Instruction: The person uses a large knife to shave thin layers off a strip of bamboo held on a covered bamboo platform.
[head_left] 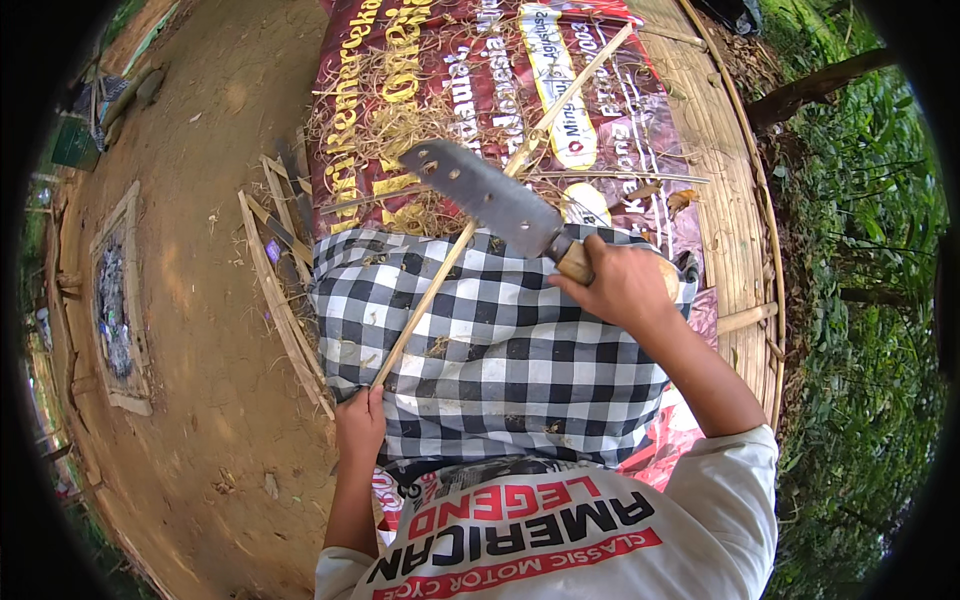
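My right hand [630,287] is closed round the wooden handle of a machete [490,200], its broad dark blade pointing to the far left. Several holes show in the blade. Beneath it runs a long thin bamboo strip [432,290], slanting from near left to far right. The near end of that strip is in my closed left hand [359,418], beside my left thigh. A black-and-white checked cloth [500,350] covers my lap. The blade overlaps the strip in this view; whether they touch I cannot tell.
A dark red printed banner [480,80], littered with curly shavings [410,125], covers the bamboo platform [725,180] ahead. Split bamboo pieces [285,300] lean at the left edge. A framed ash pit [115,300] lies on the dirt ground farther left. Green plants [860,250] grow on the right.
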